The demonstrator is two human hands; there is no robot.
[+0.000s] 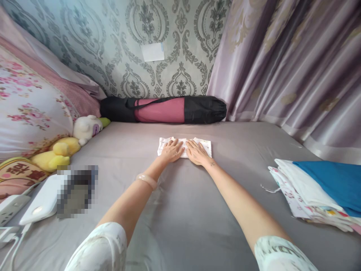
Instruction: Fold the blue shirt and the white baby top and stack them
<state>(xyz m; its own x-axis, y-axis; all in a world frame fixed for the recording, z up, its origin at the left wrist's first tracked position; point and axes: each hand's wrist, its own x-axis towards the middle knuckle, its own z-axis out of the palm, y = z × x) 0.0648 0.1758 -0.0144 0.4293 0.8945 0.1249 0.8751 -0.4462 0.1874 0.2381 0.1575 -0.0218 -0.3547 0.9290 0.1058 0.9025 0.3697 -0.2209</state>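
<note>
A small white cloth (207, 146) with a faint print lies folded into a flat rectangle on the grey bed sheet (194, 210). My left hand (172, 149) rests flat on its left half, fingers stretched out. On the right half, my right hand (196, 151) presses down the same way, palm lowered and fingers extended. The two hands sit side by side with a narrow gap between them. Parts of the cloth are hidden under both palms, and its exact kind cannot be made out.
Folded fabrics, topped by a blue cloth (332, 184), are stacked at the right. A rolled mat in a black and pink bag (160, 110) lies along the wall. Plush toys (66, 146), a white device (46, 199) and a power strip (14, 207) are at left.
</note>
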